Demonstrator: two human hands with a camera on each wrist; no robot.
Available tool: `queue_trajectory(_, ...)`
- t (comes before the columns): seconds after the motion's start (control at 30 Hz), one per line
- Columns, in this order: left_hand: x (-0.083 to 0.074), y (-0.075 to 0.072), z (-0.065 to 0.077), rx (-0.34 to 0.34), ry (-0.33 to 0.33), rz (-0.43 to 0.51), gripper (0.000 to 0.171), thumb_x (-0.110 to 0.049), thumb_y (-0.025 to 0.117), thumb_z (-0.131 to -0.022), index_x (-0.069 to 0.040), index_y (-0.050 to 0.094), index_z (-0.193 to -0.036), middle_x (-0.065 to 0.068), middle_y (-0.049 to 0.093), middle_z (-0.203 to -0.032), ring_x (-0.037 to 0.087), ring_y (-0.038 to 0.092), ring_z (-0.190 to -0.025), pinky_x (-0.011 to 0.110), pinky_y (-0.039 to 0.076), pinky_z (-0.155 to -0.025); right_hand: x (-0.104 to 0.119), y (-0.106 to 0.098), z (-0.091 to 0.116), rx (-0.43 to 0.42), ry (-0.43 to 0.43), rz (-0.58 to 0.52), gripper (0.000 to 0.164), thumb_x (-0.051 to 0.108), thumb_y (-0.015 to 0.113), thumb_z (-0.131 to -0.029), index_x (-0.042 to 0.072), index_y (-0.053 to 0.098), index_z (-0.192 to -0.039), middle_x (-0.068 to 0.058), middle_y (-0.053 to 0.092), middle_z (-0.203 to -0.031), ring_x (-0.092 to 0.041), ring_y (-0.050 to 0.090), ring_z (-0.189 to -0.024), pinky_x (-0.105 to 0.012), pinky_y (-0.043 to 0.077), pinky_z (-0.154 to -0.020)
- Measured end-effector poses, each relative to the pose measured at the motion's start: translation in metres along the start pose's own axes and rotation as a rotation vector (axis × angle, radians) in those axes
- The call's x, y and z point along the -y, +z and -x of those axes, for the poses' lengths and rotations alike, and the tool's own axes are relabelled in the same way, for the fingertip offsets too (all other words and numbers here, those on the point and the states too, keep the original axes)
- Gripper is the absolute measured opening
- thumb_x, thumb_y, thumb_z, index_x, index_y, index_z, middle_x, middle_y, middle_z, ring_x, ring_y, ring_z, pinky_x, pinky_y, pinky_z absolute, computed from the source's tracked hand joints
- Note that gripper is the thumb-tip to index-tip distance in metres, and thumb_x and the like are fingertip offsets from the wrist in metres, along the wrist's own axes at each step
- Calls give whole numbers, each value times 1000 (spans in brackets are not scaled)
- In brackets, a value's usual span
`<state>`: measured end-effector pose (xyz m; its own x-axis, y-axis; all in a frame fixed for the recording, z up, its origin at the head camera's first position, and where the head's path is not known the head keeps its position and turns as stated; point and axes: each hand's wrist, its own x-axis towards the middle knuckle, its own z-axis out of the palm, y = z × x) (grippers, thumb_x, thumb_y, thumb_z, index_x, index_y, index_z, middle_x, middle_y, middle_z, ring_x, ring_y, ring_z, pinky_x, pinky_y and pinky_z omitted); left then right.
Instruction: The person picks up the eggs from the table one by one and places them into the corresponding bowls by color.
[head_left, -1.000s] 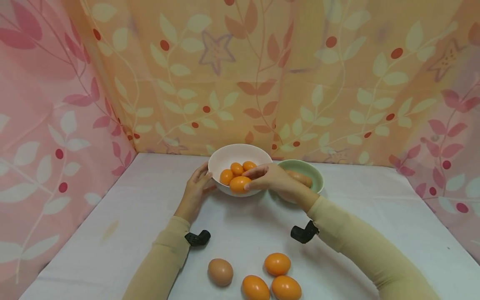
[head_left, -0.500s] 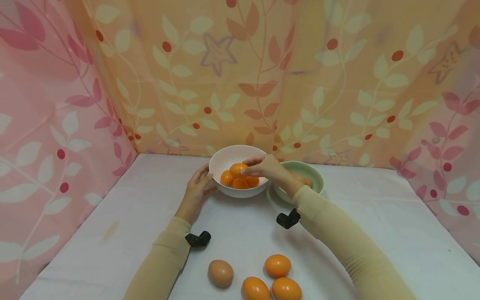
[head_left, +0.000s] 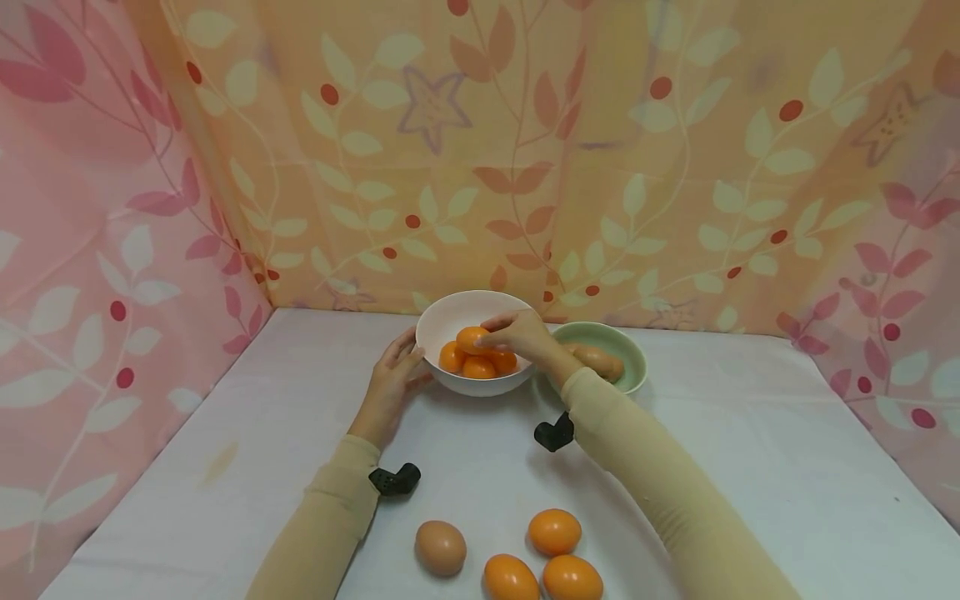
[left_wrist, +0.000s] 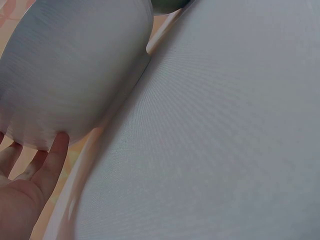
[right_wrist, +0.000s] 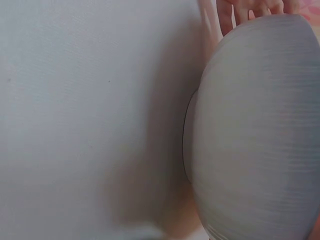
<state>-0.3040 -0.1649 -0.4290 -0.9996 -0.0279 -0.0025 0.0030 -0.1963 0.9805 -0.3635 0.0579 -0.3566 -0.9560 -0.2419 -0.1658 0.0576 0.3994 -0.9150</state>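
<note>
A white bowl (head_left: pixel 480 387) holds several orange eggs (head_left: pixel 478 367). My left hand (head_left: pixel 392 377) rests on its left side; the left wrist view shows fairly straight fingers (left_wrist: pixel 56 160) touching the outer wall. My right hand (head_left: pixel 523 336) reaches over the bowl's right rim and pinches one orange egg, the held egg (head_left: pixel 472 339), between thumb and fingers, above the others. In the right wrist view the bowl's outside (right_wrist: pixel 255 125) fills the right half and hides the held egg; left-hand fingers show at its top edge.
A green bowl (head_left: pixel 636 358) with tan, elongated things (head_left: pixel 600 362) stands right beside the white bowl, partly behind the right wrist. Near the front of the white-covered table (head_left: pixel 225 517) lie a brown egg (head_left: pixel 441 547) and three orange eggs (head_left: pixel 555 532). A patterned curtain (head_left: pixel 480 167) hangs close behind.
My right hand has carried the orange egg from the white bowl's front rim inward, over the eggs inside. Its forearm has swung left. The left hand stays at the bowl.
</note>
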Motion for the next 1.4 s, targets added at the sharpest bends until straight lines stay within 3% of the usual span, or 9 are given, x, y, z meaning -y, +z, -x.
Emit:
queue_trajectory(0.5,-1,0,1,-12,-11,-19,50,-28,55,-102,-25,42,-150,-7,36,-160,18,41,-143,47,48,-108,2,5,0,-45,49,89,33,23,83,-81,13,75,-111,-6,73,-115,-22,61,-112,-32,51,-104)
queue_trajectory(0.83,-1,-1,1,-5,-8,-10,50,-27,54,-103,-23,41,-151,-5,36,-160,20,42,-142,50,46,-109,0,6,-3,-36,9,102,34,21,82,-82,11,74,-113,-8,73,-116,-23,62,-112,-33,52,-103)
queue_trajectory(1.2,-1,0,0,-7,-10,-11,50,-27,55,-102,-23,41,-151,-5,38,-159,20,43,-141,50,45,-110,-2,7,-7,-42,-1,117,34,22,83,-81,11,74,-113,-6,72,-117,-21,63,-106,-25,55,-93)
queue_trajectory(1.4,2,0,0,-15,-16,-14,50,-28,55,-102,-25,42,-150,-6,38,-159,20,43,-140,48,47,-109,-2,4,-3,-60,-26,101,41,19,81,-82,8,71,-121,-9,72,-122,-24,63,-114,-31,52,-103)
